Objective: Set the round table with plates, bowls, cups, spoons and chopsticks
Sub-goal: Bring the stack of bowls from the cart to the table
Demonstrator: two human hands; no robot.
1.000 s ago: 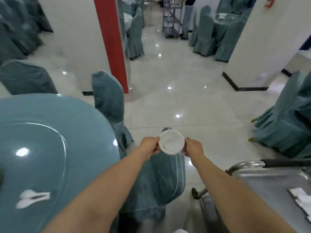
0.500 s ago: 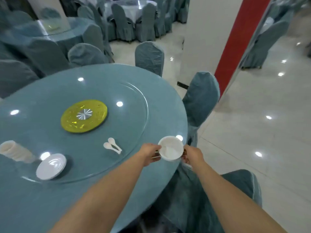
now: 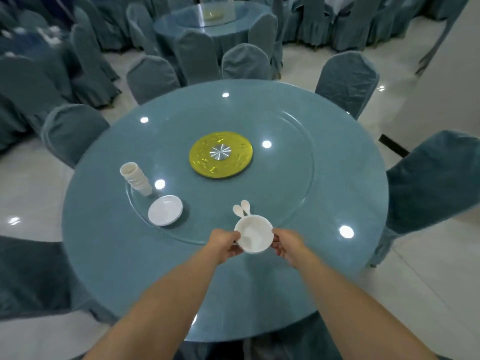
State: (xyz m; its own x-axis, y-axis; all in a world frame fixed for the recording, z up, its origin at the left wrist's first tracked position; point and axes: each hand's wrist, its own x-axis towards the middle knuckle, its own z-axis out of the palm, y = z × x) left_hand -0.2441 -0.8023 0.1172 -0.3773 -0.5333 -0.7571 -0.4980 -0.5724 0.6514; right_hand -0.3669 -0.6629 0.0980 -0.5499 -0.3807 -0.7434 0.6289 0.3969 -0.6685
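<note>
I hold a white bowl (image 3: 253, 236) between both hands above the near part of the round teal table (image 3: 109, 245). My left hand (image 3: 224, 244) grips its left rim and my right hand (image 3: 287, 245) its right rim. Just beyond the bowl two white spoons (image 3: 241, 207) lie on the glass turntable (image 3: 298, 178), their handles hidden behind the bowl. A white plate (image 3: 165, 210) rests on the turntable's left edge. Behind the plate stands a leaning stack of white cups (image 3: 135, 178).
A yellow disc with a metal hub (image 3: 220, 154) marks the turntable's centre. Teal-covered chairs ring the table, at the left (image 3: 70, 131), far side (image 3: 245, 62), and right (image 3: 431, 183). More covered tables and chairs fill the room behind. Glossy floor lies to the right.
My view swung left from the aisle and cart to the table, which is now centred. Both hands kept the bowl and carried it over the table's near side, by the spoons.
</note>
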